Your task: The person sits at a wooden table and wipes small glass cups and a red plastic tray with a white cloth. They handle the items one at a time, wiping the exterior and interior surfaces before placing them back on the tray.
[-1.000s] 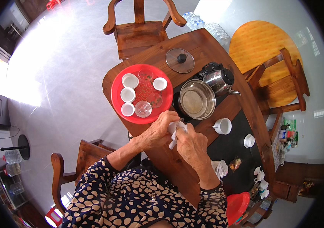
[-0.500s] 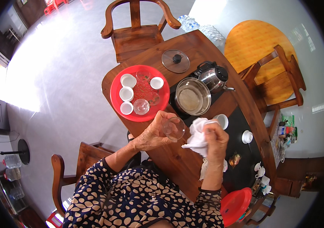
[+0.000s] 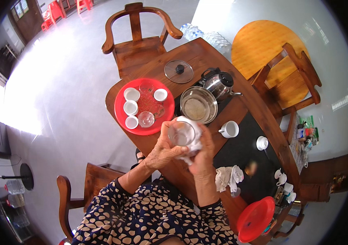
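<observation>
My left hand [image 3: 161, 152] grips a clear glass cup [image 3: 179, 133], its round mouth tilted up toward me. A white cloth [image 3: 196, 136] wraps round the far right side of the glass, pressed there by my right hand [image 3: 204, 153], which is smeared by motion. Beyond my left hand a red round tray [image 3: 119, 112] carries several white cups [image 3: 130, 108] and clear glass cups [image 3: 146, 119]. A steel pot [image 3: 199, 105] with water in it stands just past the glass, beside a steel kettle [image 3: 218, 86].
A glass lid [image 3: 179, 71] lies at the table's far side. To the right are a white mug [image 3: 229, 129], a lidded white cup [image 3: 262, 143], crumpled cloths [image 3: 228, 178] and a red basin [image 3: 256, 220]. Wooden chairs [image 3: 139, 51] stand around the table.
My right hand has moved left with the white cloth, bringing it against the glass. The glass has stayed in my left hand. The mug and cloths on the right now show more fully.
</observation>
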Action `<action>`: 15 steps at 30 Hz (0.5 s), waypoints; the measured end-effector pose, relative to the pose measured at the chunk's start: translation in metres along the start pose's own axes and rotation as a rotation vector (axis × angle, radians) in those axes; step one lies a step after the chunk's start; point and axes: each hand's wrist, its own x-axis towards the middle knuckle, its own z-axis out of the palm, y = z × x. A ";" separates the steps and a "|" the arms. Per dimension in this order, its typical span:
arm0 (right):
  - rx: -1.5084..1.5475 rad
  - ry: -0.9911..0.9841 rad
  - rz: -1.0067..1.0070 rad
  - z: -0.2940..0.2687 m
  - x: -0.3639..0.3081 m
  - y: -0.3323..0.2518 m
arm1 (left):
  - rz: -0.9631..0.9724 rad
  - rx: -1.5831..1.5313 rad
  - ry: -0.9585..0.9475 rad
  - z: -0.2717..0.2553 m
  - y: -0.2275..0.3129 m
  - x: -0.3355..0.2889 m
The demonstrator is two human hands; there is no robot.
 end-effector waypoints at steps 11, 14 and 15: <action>-0.793 -0.295 -0.030 -0.016 -0.038 0.023 | -0.064 -0.102 0.267 -0.018 -0.018 0.006; -1.057 -0.220 -0.324 -0.042 -0.030 0.027 | -0.064 0.015 0.277 -0.040 -0.027 0.006; -1.157 -0.180 -0.373 -0.058 -0.026 0.030 | -0.048 0.065 0.299 -0.047 -0.028 0.008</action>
